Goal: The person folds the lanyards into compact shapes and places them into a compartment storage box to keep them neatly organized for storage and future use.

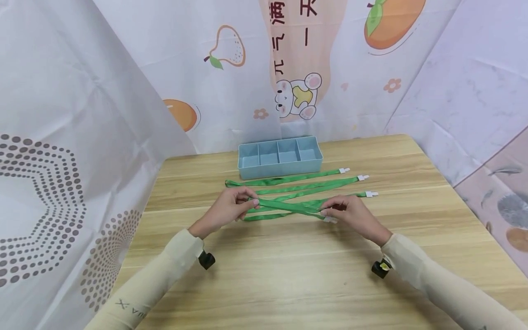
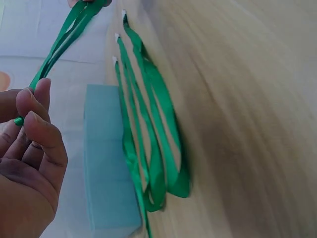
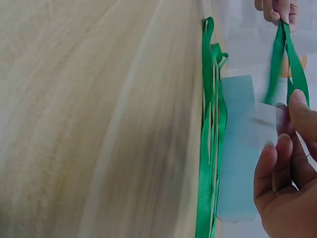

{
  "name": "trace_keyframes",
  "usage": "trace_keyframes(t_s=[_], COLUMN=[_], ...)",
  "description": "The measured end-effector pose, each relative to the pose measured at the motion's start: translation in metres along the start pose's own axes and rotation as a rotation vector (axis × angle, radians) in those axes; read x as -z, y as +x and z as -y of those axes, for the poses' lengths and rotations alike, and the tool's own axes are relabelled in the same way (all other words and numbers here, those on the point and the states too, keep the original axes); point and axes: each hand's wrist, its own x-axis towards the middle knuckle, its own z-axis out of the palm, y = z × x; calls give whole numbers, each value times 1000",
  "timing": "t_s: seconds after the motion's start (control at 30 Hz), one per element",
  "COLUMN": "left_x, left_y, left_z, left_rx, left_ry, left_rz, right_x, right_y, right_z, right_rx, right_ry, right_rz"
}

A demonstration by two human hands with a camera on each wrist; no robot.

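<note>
A green lanyard (image 1: 288,207) is stretched above the table between the two hands. My left hand (image 1: 233,205) pinches its looped left end between thumb and fingers, as the left wrist view also shows. At the other end, my right hand (image 1: 352,213) pinches the strap close to a white clip (image 1: 330,220). Beneath and behind it, more green lanyards (image 2: 166,114) lie side by side on the wood, their white clips (image 1: 363,178) pointing right. In the right wrist view the held strap (image 3: 297,69) hangs as two strands, one of them blurred.
A light blue divided box (image 1: 282,170) with several compartments stands behind the lanyards, near the back edge of the wooden table (image 1: 264,284). Printed cloth (image 1: 231,91) hangs at the back and both sides. Each wrist carries a small black camera (image 1: 207,260).
</note>
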Motion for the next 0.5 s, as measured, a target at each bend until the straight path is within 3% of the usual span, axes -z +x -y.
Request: trace_keyframes(t_s=[0.2,0.33,0.5], left_x=[-2,-1,5], left_y=[-1,-4,-10], left_z=[12,18,24], left_rx=[52,94,112], left_ry=[-20,7,31], left_rz=[14,5,-11], right_x=[-9,-15,-23], right_y=[3,5,11], right_z=[-4,-2,4], right_rx=[45,36,-41], right_ry=[-104,-99,-44], right_rz=[32,81,139])
